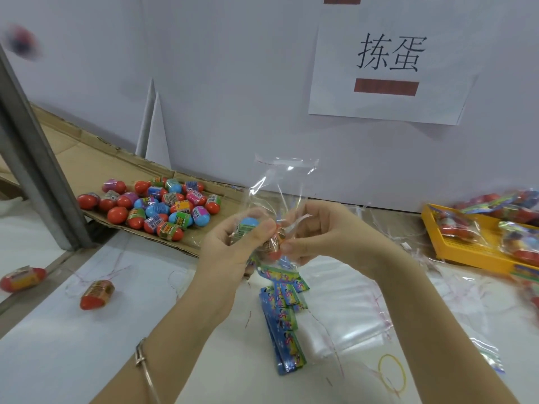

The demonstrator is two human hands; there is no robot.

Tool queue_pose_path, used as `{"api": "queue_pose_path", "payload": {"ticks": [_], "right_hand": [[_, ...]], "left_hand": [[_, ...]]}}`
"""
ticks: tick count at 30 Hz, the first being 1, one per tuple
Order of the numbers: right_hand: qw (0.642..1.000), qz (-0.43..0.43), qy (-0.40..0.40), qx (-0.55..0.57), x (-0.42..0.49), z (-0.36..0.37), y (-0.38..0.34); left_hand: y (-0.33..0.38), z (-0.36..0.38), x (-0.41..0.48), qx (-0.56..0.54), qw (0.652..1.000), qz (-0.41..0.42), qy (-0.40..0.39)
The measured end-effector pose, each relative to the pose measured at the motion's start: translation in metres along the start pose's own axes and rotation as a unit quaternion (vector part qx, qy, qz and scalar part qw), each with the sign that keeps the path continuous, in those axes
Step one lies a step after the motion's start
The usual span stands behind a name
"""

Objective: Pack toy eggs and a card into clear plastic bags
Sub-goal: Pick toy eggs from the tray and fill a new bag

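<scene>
Above the table's middle I hold a clear plastic bag (280,182), its open mouth pointing up. My left hand (233,246) grips the bag around a blue toy egg (248,223) inside it. My right hand (320,231) pinches the bag's other side beside a red egg (274,249) in the bag. A colourful card (277,275) shows at the bag's bottom. A fanned stack of cards (287,325) lies on the table below my hands. A pile of loose toy eggs (160,202) sits on cardboard (186,240) at the left.
A stack of clear bags (344,310) lies under my right forearm. A yellow tray (472,246) of packed bags stands at the right. Two stray eggs (96,293) lie at the left near a grey metal post (38,170). A yellow rubber band (392,371) lies at front right.
</scene>
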State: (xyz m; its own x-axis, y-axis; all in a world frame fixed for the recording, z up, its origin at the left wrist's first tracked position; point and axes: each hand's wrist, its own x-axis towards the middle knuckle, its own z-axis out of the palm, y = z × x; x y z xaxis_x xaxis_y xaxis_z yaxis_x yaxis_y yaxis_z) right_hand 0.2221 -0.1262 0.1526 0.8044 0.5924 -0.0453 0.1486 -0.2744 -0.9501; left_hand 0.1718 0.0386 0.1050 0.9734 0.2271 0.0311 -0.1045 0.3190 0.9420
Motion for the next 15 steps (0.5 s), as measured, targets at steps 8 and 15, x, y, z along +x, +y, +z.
{"api": "queue_pose_path", "payload": {"ticks": [8,15], "right_hand": [[0.999,0.004,-0.025,-0.036,-0.0038,-0.0032,-0.0024],[0.999,-0.028,0.029,-0.007,-0.0031,-0.0013,-0.0034]], "left_hand": [[-0.0029,-0.0032,0.0012,-0.008,1.0,0.008,-0.013],[0.0037,-0.0004,-0.0042,0.001,0.998,-0.022,-0.064]]}}
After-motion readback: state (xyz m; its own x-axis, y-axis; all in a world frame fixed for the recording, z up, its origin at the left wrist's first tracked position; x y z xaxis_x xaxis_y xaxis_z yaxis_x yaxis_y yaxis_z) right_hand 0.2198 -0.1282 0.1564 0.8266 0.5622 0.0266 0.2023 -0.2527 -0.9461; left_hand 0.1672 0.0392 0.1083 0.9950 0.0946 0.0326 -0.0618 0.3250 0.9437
